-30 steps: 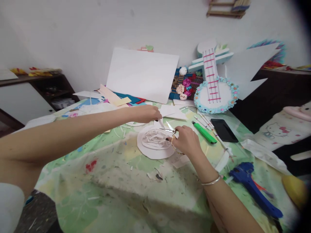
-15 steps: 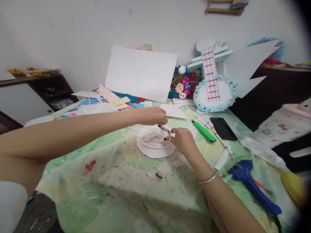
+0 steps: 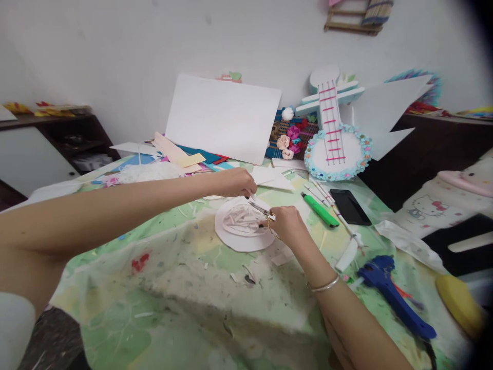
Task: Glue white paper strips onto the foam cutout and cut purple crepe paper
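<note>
My right hand point(image 3: 288, 225) is closed on small gold-handled scissors point(image 3: 262, 210), whose blades point left over a white paper disc point(image 3: 234, 238). A pile of thin white paper strips point(image 3: 241, 219) lies on that disc. My left hand point(image 3: 234, 182) reaches across the table and pinches a small white paper piece just above the scissor tips. A silver bangle circles my right wrist.
A green marker point(image 3: 320, 210), white pens and a black phone point(image 3: 349, 206) lie right of the disc. A blue glue gun point(image 3: 393, 295) sits at the near right. A white board point(image 3: 222, 117), coloured paper and a foam guitar model point(image 3: 336, 139) stand at the back.
Both hands have drifted slightly left and nearer together. The scissor blades, spread wide a second ago, are now nearly closed at the paper piece in my left hand.
</note>
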A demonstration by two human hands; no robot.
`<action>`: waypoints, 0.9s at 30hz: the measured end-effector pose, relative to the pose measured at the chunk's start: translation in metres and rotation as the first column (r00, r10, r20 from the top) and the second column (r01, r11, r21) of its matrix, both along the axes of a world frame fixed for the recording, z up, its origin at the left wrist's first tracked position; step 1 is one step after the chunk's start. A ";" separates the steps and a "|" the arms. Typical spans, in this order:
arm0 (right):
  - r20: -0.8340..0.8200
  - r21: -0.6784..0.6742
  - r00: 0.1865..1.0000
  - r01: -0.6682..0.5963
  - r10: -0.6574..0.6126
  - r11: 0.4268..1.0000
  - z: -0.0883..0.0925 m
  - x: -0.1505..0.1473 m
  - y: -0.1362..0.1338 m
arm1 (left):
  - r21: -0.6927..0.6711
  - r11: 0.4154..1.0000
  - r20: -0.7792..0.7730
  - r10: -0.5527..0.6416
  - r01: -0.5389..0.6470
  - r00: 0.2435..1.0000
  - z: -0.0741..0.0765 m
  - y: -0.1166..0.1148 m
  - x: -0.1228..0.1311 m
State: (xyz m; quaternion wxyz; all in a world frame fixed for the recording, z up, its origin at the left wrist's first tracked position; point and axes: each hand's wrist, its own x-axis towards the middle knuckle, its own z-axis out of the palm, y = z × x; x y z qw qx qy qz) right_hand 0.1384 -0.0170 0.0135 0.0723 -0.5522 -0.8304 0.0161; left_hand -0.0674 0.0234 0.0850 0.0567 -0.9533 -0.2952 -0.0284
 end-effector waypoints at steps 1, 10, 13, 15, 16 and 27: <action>0.005 0.006 1.000 0.009 -0.009 1.000 0.001 0.001 -0.001 | -0.006 1.000 0.025 -0.009 0.009 1.000 0.000 0.002 -0.003; -0.024 0.133 0.999 0.046 -0.043 0.990 0.007 0.006 -0.008 | -0.058 0.993 -0.001 0.102 -0.102 0.995 0.006 0.001 0.000; -0.024 0.158 0.999 0.039 -0.035 0.987 0.005 0.004 -0.008 | -0.064 0.992 -0.040 0.103 -0.105 0.994 0.004 -0.002 0.017; -0.009 0.163 1.000 0.031 -0.030 0.986 0.004 0.004 -0.008 | -0.062 0.995 -0.068 0.068 -0.072 0.995 0.002 -0.005 0.029; 0.003 0.163 1.000 0.028 -0.029 0.986 0.003 0.004 -0.008 | -0.061 0.997 -0.086 0.049 -0.054 0.995 0.001 -0.006 0.033; 0.051 0.155 0.998 0.033 -0.042 0.987 0.001 0.004 -0.004 | -0.100 0.994 -0.138 0.038 -0.052 0.990 0.017 -0.004 0.021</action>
